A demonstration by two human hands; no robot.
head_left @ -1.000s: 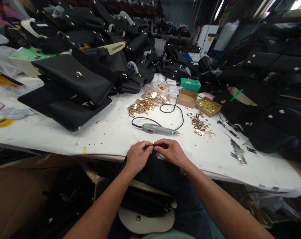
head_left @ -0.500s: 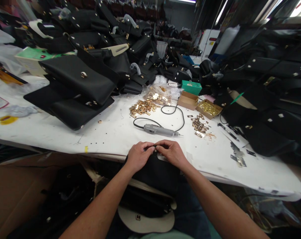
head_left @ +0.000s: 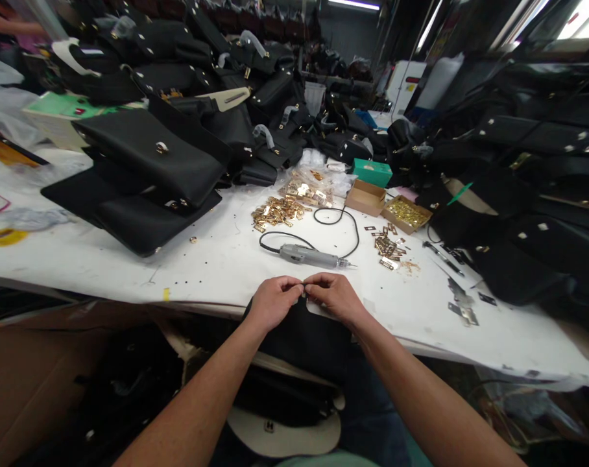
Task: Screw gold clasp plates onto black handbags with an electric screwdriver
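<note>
A black handbag (head_left: 299, 344) rests in my lap against the table's front edge, its cream-lined flap (head_left: 285, 433) with a small metal fitting hanging toward me. My left hand (head_left: 275, 301) and my right hand (head_left: 336, 298) meet at the bag's top edge. Thumbs and forefingers of both are pinched together there on a small dark part, too small to name. Just beyond my fingers lies a grey electric screwdriver (head_left: 314, 255) with its bit pointing right and its black cord looped behind.
Gold metal fittings (head_left: 277, 213) are heaped behind the screwdriver. Right of them stand an open cardboard box (head_left: 366, 198), a box of small brass pieces (head_left: 405, 213) and loose metal plates (head_left: 386, 246). Black bags (head_left: 153, 155) pile up at left, back and right. A cardboard carton (head_left: 26, 389) stands below left.
Both hands keep their pinch at the bag's top edge, with only slight finger movement. The view has shifted a little. At the far upper left, another person's arm has come into view.
</note>
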